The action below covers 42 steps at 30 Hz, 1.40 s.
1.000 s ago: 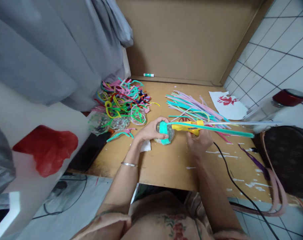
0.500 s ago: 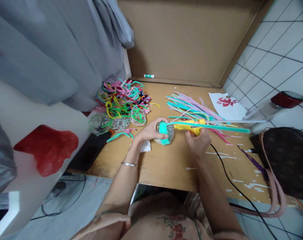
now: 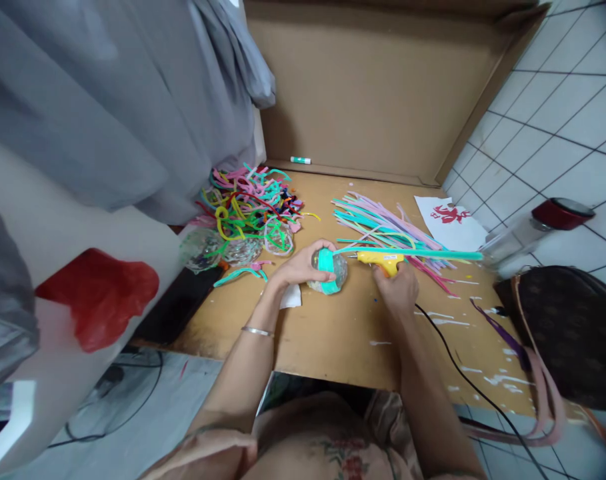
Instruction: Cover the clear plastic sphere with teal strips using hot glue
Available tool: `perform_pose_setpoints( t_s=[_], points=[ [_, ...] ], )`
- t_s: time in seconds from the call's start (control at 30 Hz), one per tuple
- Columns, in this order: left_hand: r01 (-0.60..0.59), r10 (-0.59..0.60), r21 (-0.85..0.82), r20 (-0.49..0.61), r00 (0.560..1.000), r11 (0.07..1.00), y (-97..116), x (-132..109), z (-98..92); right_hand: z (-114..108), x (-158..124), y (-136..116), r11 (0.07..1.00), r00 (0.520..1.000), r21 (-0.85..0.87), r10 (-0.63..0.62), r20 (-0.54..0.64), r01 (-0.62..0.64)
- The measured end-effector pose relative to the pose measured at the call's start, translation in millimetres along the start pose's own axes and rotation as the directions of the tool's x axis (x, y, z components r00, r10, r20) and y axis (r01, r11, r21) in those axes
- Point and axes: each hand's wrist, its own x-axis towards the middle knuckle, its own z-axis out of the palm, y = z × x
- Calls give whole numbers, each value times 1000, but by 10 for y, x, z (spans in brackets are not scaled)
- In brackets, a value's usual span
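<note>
My left hand (image 3: pixel 305 265) is closed round a clear, bottle-like plastic piece (image 3: pixel 341 272) with a teal pipe cleaner strip (image 3: pixel 327 270) wrapped about its middle. From that strip a long teal length (image 3: pixel 433 254) sticks out to the right, above the glue gun. My right hand (image 3: pixel 397 285) grips a yellow hot glue gun (image 3: pixel 380 257) by its handle, the metal nozzle pointing left towards the plastic piece and a little apart from it. Its black cord (image 3: pixel 447 343) trails down to the lower right.
Straight pipe cleaners (image 3: pixel 377 220) lie beyond my right hand. Tangled pipe cleaners (image 3: pixel 253 200) and clear plastic pieces (image 3: pixel 240 249) sit at the left, near a black phone-like slab (image 3: pixel 183 303). A clear bottle (image 3: pixel 520 241), a brown bag (image 3: pixel 563 333) and a printed paper (image 3: pixel 447 220) stand or lie at the right.
The glue gun has drawn back slightly to the right, away from the plastic piece, and its nozzle now shows apart from it. My left hand keeps its hold.
</note>
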Motion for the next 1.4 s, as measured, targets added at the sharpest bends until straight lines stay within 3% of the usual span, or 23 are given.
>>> perform_pose_setpoints(
  t_s=[0.13,0.27,0.47,0.73,0.83,0.93,1.07,1.2,1.3,1.4],
  points=[
    [0,0,-4,7,1000,1000,-39,4,2,-32,23,42,987,990,-156,43,131,-22],
    [-13,13,12,2,1000,1000,-62,4,0,-36,2,56,960,983,-278,25,184,27],
    [-15,15,19,-3,1000,1000,-36,3,-4,30,-48,57,927,995,-372,-9,97,45],
    [7,-7,-4,3,1000,1000,-13,-8,4,36,-73,93,896,987,-417,-158,23,153],
    [2,-2,11,5,1000,1000,-4,-9,4,2,-53,83,923,964,-293,-264,-18,247],
    [6,-6,9,2,1000,1000,10,-10,8,-26,-57,2,932,932,52,-352,-91,357],
    [15,-15,-10,9,1000,1000,15,-5,14,-125,-107,-258,775,903,488,-424,-73,403],
    [-23,23,-5,5,1000,1000,-1,2,12,-290,-112,-562,669,838,569,-542,-68,479],
    [-2,2,9,1,1000,1000,-13,3,7,-327,-87,-657,619,792,566,-601,-106,545],
    [-3,3,-16,15,1000,1000,-31,2,6,-261,-70,-610,608,803,588,-583,-125,533]
  ],
)
